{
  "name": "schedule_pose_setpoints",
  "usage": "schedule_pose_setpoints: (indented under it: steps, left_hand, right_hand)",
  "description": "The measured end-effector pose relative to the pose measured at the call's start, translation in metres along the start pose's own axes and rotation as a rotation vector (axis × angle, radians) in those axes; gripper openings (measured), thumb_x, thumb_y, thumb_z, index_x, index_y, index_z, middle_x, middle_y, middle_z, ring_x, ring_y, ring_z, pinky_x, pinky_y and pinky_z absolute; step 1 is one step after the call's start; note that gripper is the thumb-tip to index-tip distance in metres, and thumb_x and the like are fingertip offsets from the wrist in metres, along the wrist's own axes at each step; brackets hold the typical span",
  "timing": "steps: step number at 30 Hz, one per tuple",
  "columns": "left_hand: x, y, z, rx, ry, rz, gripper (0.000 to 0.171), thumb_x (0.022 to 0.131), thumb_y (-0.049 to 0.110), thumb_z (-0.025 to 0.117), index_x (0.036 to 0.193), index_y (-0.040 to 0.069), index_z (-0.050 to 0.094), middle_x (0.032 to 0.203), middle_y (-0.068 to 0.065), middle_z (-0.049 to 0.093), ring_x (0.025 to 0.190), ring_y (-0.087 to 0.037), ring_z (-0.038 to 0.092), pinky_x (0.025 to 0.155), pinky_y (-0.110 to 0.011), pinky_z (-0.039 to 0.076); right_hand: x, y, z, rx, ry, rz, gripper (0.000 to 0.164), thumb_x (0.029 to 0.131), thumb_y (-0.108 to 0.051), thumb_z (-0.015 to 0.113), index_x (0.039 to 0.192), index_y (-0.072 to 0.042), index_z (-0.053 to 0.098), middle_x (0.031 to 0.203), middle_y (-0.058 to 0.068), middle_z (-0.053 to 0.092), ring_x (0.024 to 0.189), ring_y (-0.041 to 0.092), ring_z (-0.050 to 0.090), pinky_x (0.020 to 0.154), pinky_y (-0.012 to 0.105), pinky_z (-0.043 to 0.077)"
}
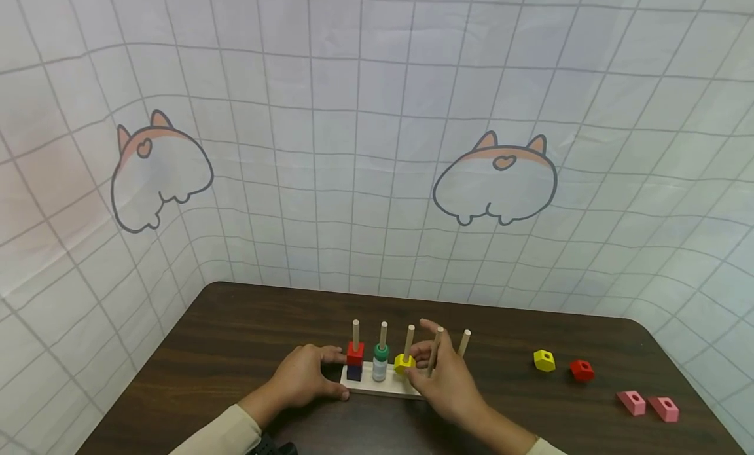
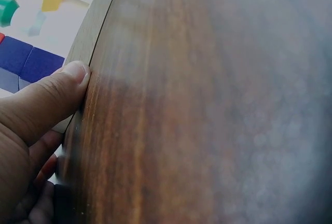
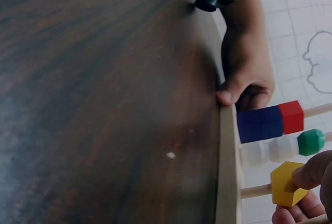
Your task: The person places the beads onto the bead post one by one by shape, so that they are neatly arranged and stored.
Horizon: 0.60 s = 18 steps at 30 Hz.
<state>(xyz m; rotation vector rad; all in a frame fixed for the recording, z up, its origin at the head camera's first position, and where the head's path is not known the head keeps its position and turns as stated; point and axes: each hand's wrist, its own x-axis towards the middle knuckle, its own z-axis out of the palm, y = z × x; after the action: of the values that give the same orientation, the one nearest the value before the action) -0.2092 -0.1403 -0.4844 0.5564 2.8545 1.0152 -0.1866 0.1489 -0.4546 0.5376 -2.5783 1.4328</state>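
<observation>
A wooden peg board (image 1: 385,388) with several upright pegs stands near the table's front. My left hand (image 1: 303,375) grips its left end, the thumb (image 2: 62,86) along the front edge. My right hand (image 1: 453,386) pinches a yellow block (image 3: 286,185), threaded on the third peg from the left; bare peg shows between it and the base. On the leftmost peg, a red block (image 1: 355,353) sits above dark blue blocks (image 3: 259,124). The second peg holds a green bead (image 1: 381,353) above white beads (image 1: 379,370). Both pegs at the right carry no blocks.
On the dark wooden table (image 1: 265,311), toward the right, lie a loose yellow block (image 1: 544,361), a red block (image 1: 582,370) and two pink blocks (image 1: 632,402). A white grid-patterned curtain (image 1: 330,147) rises behind and beside the table.
</observation>
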Motion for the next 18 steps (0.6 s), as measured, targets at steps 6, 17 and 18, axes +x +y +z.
schedule_pose_setpoints:
  steps: [6, 17, 18]
  left_hand:
    - [0.0, 0.0, 0.0, -0.002, 0.001, -0.004, 0.056, 0.066, 0.043, 0.096, 0.115, 0.021, 0.08, 0.131, -0.011, 0.068, 0.124, -0.039, 0.061, 0.101, -0.057, 0.047]
    - [-0.001, 0.003, 0.0, 0.003, -0.004, -0.014, 0.057, 0.066, 0.043, 0.096, 0.116, 0.021, 0.08, 0.132, -0.012, 0.068, 0.125, -0.04, 0.059, 0.102, -0.058, 0.046]
    - [-0.001, 0.003, -0.001, 0.005, -0.004, -0.013, 0.057, 0.066, 0.043, 0.096, 0.116, 0.021, 0.08, 0.132, -0.012, 0.068, 0.125, -0.04, 0.059, 0.101, -0.058, 0.047]
  right_hand:
    - [-0.001, 0.008, 0.003, 0.01, -0.022, 0.005, 0.077, 0.082, 0.004, 0.079, 0.146, -0.002, 0.037, 0.101, 0.0, 0.067, 0.088, 0.015, 0.066, 0.08, 0.032, 0.058]
    - [-0.004, 0.013, 0.004, -0.004, -0.032, -0.008, 0.074, 0.084, 0.002, 0.077, 0.146, -0.001, 0.037, 0.107, 0.002, 0.07, 0.095, 0.02, 0.069, 0.086, 0.038, 0.058]
    - [-0.005, 0.012, 0.003, -0.009, -0.032, -0.01, 0.074, 0.085, 0.001, 0.078, 0.146, -0.002, 0.037, 0.11, 0.003, 0.07, 0.097, 0.021, 0.069, 0.087, 0.04, 0.057]
